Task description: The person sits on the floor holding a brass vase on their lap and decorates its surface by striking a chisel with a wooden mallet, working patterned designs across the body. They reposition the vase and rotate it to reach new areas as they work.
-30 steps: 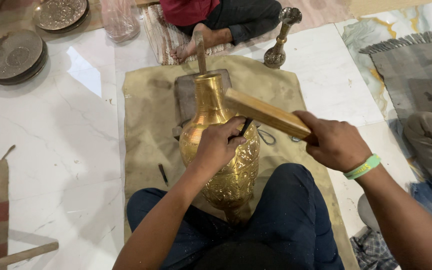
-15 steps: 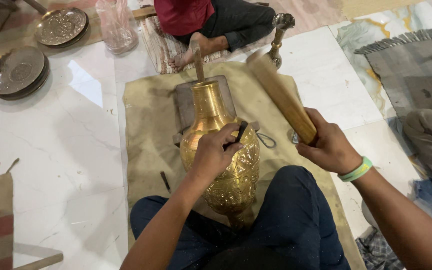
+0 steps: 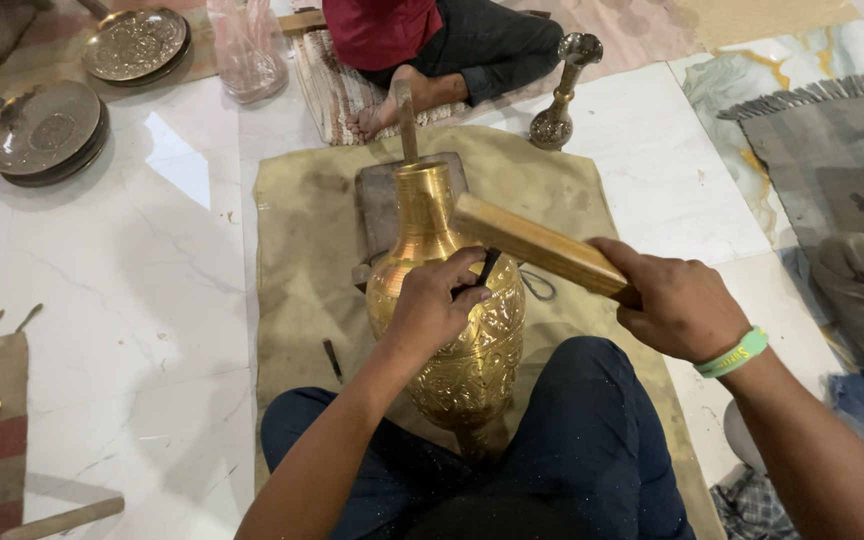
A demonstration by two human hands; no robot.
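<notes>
- Left hand (image 3: 432, 305) closed round a thin dark chisel (image 3: 488, 266), tip pressed against the brass vase (image 3: 452, 330).
- Right hand (image 3: 680, 305) gripping a wooden mallet (image 3: 537, 246), head just above the chisel.
- Vase tilted between the knees (on a tan cloth (image 3: 302, 250) over the floor).

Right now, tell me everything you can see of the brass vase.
The brass vase looks like shiny golden metal, with a smooth narrow neck and a bulging body covered in embossed patterns. It lies tilted, neck pointing away, over the tan cloth, its lower end between the person's knees. The left hand rests on its shoulder, pinching a thin dark tool against it.
</notes>
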